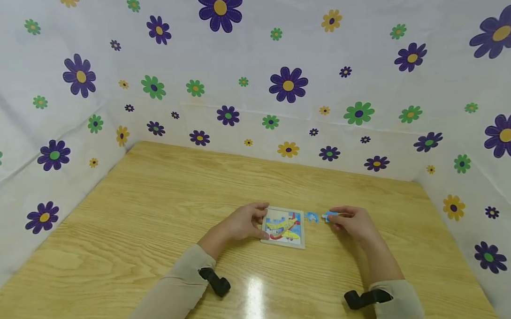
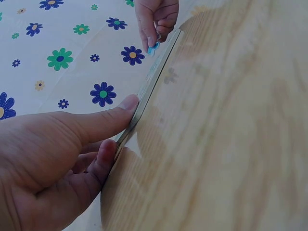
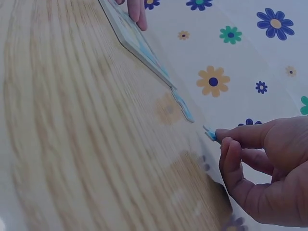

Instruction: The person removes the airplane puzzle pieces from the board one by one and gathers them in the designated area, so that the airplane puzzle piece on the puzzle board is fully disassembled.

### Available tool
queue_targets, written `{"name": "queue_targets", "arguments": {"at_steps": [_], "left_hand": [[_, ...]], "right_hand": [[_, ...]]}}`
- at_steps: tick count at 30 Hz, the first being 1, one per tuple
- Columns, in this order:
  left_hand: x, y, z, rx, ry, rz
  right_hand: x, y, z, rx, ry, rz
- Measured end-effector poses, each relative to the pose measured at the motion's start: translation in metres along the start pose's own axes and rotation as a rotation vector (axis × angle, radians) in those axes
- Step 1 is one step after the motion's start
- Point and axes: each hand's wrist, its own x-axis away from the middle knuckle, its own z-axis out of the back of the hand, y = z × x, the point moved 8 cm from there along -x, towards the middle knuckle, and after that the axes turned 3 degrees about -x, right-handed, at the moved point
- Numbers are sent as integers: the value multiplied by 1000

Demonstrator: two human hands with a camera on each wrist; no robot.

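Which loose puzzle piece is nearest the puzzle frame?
The blue piece lying on the table right beside the frame; the other piece, farther out, is pinched in the right grip.

The tabletop (image 1: 174,189) across the lower frame looks like grained wood under a smooth, glossy coat, bright enough to throw a white glare (image 1: 254,302) at lower centre. Filling my upper frame is printed cloth (image 1: 242,51), matt and lightly creased. The puzzle tray (image 1: 283,245) right of centre has a pale, woodlike, dull rim; the blue pieces (image 1: 312,217) to its right look smooth-faced. My sleeves (image 1: 170,288) are matt fabric, my black wrist mounts (image 1: 219,284) plastic-looking.
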Motion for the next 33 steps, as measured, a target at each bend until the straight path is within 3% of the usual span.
{"name": "queue_targets", "arguments": {"at_steps": [22,27,33], "left_hand": [[2,-2,-1,16,-8,-12],[1,-3,-1,0,-5,-11],[-1,-2,2,-11,1,-22]], "right_hand": [[2,2,-4,171,134,-11],[2,2,-3,168,142,-17],[0,-1,-4,60,86,-8]]}}
